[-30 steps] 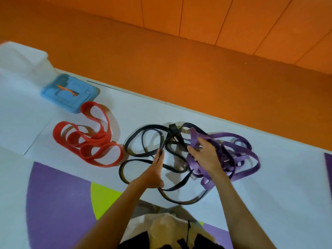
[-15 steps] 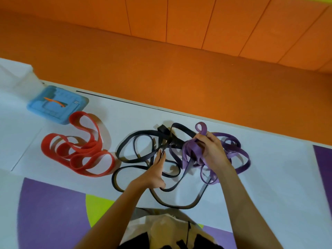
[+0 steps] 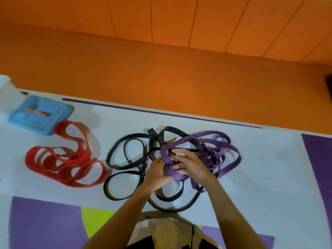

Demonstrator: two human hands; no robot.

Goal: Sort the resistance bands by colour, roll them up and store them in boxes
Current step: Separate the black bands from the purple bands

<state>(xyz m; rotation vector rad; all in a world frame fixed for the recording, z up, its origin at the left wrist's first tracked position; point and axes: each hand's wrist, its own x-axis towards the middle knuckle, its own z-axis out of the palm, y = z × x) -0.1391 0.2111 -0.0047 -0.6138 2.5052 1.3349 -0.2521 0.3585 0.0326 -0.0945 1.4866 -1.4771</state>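
left hand [image 3: 156,172] has joined right hand [image 3: 191,166], both curling fingers round purple bands [image 3: 190,138]; a tug could drag the snagged black bands [image 3: 162,139] along.

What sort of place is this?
Likely a gym or playroom: orange padded wall panels, a white floor mat with purple and yellow shapes, and red rubber resistance bands, black rubber bands and purple rubber bands.

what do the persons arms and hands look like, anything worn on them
The left forearm and right forearm are bare down to the frame's bottom edge; no sleeves show. The left hand and right hand wear no gloves, and no watch, bracelet or ring is visible, though slight blur could hide a thin one. Beige and black clothing shows between the arms.
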